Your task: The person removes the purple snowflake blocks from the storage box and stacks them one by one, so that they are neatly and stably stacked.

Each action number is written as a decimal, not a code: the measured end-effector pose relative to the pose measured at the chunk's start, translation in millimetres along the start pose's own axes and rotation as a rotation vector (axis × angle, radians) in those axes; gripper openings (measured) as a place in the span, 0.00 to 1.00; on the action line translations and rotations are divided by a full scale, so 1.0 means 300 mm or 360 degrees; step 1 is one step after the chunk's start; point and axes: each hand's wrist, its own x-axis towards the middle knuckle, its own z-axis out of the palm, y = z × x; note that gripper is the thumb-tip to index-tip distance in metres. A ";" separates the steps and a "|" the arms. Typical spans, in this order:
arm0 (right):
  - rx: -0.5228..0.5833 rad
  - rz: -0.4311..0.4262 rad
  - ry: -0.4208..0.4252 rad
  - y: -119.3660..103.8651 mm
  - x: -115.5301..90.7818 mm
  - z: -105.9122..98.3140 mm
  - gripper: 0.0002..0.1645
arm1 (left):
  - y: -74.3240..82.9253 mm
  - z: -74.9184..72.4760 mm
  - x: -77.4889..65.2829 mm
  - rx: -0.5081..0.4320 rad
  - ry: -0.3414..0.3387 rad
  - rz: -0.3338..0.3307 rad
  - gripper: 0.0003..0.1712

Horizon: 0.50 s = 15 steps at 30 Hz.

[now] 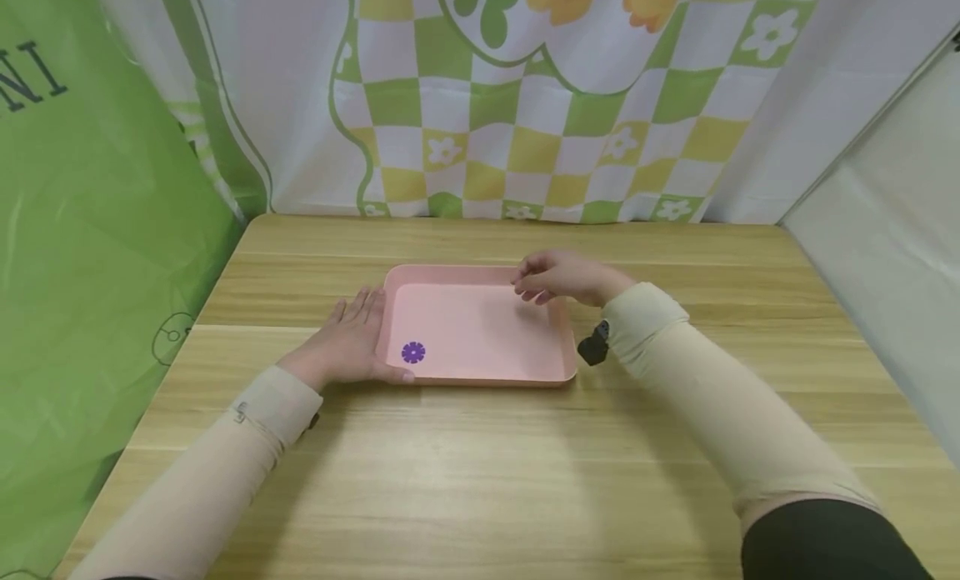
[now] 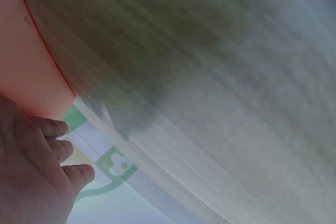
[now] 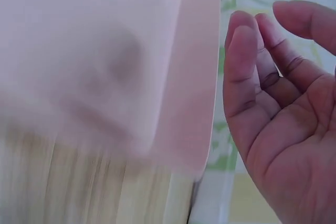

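Observation:
A shallow pink tray (image 1: 480, 330) lies on the wooden table. Near its front left corner, inside, is a small purple flower-shaped disc (image 1: 413, 352) with notched edges. My left hand (image 1: 348, 342) rests against the tray's left side, fingers straight and spread, thumb along the front edge. In the left wrist view, the fingertips of that hand (image 2: 31, 166) show beside the pink tray wall (image 2: 31, 61). Over the tray's far right corner hovers my right hand (image 1: 566, 277), fingers loosely bent. The right wrist view shows its thumb apart from the fingers and nothing between them.
The wooden tabletop (image 1: 465, 480) extends around the tray. Behind it hangs a checked green, yellow and white cloth (image 1: 525, 138). A green sheet (image 1: 97, 230) borders the left side, a white one (image 1: 892, 197) the right. A black device (image 1: 594, 344) sits at the right wrist.

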 end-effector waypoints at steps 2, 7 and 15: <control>-0.0033 -0.0012 -0.0038 -0.024 0.029 0.029 0.21 | -0.002 0.000 0.000 0.0002 -0.0002 -0.0003 0.86; -0.0164 -0.0028 -0.0115 -0.069 0.098 0.100 0.20 | -0.005 0.006 0.005 -0.0005 -0.0012 -0.0024 0.87; -0.0341 -0.0055 -0.0247 -0.119 0.188 0.201 0.19 | 0.004 -0.002 0.001 0.0013 -0.0017 -0.0038 0.88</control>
